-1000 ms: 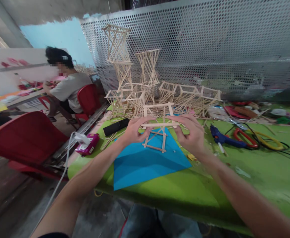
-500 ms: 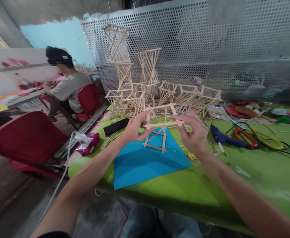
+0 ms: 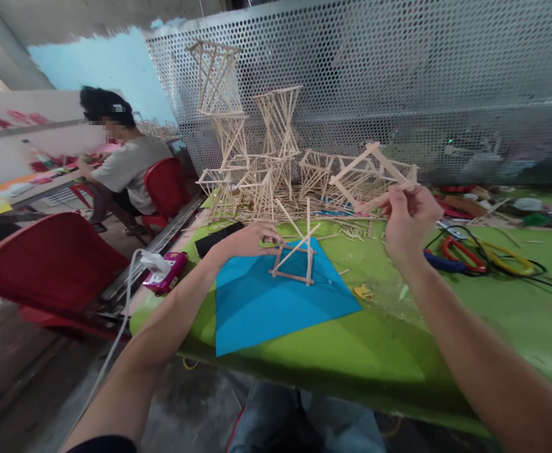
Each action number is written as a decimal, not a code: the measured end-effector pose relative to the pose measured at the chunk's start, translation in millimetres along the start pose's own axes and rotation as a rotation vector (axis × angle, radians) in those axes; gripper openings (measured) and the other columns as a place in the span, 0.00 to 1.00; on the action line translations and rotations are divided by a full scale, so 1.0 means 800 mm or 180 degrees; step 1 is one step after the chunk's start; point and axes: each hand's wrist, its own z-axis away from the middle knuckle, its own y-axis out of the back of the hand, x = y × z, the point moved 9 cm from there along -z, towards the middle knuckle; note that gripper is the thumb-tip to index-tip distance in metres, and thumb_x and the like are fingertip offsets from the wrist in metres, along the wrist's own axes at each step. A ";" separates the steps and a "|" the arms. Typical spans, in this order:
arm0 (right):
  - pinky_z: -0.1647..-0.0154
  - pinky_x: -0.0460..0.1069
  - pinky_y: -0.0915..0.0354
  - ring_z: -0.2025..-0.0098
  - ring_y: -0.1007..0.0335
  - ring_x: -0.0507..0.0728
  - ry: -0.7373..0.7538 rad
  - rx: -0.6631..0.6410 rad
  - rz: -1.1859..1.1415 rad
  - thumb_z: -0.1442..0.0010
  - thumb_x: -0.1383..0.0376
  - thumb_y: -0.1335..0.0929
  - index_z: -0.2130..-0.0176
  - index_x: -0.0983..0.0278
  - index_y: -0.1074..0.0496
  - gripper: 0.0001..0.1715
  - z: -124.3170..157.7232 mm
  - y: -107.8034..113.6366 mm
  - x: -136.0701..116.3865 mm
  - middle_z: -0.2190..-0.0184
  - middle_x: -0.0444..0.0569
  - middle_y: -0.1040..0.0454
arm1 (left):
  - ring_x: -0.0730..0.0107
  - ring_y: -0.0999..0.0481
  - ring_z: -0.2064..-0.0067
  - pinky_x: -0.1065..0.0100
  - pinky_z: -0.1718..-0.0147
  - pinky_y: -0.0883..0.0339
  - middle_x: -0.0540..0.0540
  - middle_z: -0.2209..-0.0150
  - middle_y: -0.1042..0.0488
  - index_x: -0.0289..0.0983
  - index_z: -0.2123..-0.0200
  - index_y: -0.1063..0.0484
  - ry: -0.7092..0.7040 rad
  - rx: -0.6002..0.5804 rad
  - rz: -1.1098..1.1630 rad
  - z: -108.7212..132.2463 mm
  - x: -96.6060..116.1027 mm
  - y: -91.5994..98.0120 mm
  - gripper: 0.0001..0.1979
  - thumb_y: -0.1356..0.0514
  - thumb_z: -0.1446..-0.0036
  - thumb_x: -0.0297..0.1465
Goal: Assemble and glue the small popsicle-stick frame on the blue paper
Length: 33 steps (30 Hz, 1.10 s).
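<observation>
My right hand [image 3: 410,217] pinches one corner of a square frame of flat wooden sticks [image 3: 350,170], raised and tilted above the table. My left hand [image 3: 257,239] is low over the blue sheet [image 3: 257,314], its curled fingertips at the back left corner of a second stick frame [image 3: 293,277]. That square lies on the sheet, and several thin sticks rise slantwise from it, crossing one another, their upper ends free. My left fingertips are partly hidden behind the sticks.
Stick towers [image 3: 231,141] and loose sticks stand at the back by a perforated metal screen [image 3: 375,75]. A glue gun [image 3: 446,261], red-handled and yellow-handled tools and cables lie right. A purple power strip [image 3: 165,274] and black case [image 3: 210,239] lie left. A person [image 3: 129,157] sits beyond.
The square frame, held by both hands above the lower frame, has moved up and right in my right hand alone. My left hand has let go of it and dropped to the lower frame.
</observation>
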 end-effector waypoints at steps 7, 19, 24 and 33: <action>0.73 0.53 0.35 0.77 0.33 0.55 -0.0651 -0.0707 0.0179 0.31 0.48 0.31 0.65 0.57 0.25 0.17 0.001 -0.015 0.033 0.77 0.45 0.26 | 0.58 0.22 0.47 0.58 0.45 0.29 0.39 0.48 0.21 0.43 0.52 0.14 -0.0147 0.0007 0.0220 -0.008 -0.015 -0.014 0.15 0.38 0.31 0.43; 0.79 0.47 0.40 0.80 0.32 0.52 -0.2085 -0.2386 0.0460 0.37 0.48 0.28 0.69 0.63 0.26 0.21 0.074 -0.077 0.088 0.79 0.49 0.23 | 0.71 0.21 0.71 0.72 0.69 0.26 0.45 0.72 0.21 0.33 0.59 0.16 0.0446 0.0975 0.1925 0.013 -0.011 0.048 0.21 0.32 0.37 0.47; 0.80 0.47 0.41 0.80 0.31 0.53 -0.2508 -0.3523 0.0629 0.41 0.48 0.25 0.70 0.64 0.22 0.22 0.137 -0.101 0.086 0.74 0.54 0.18 | 0.80 0.34 0.82 0.76 0.80 0.31 0.56 0.79 0.34 0.36 0.54 0.19 0.0518 0.1363 0.2983 0.017 -0.012 0.053 0.19 0.30 0.40 0.45; 0.68 0.51 0.32 0.72 0.24 0.58 0.0071 -0.2577 0.2034 0.33 0.57 0.32 0.55 0.63 0.20 0.16 0.042 -0.064 0.014 0.69 0.52 0.17 | 0.78 0.36 0.82 0.77 0.87 0.34 0.56 0.77 0.36 0.37 0.51 0.25 0.1327 0.0874 0.3788 0.013 -0.014 0.024 0.17 0.32 0.37 0.41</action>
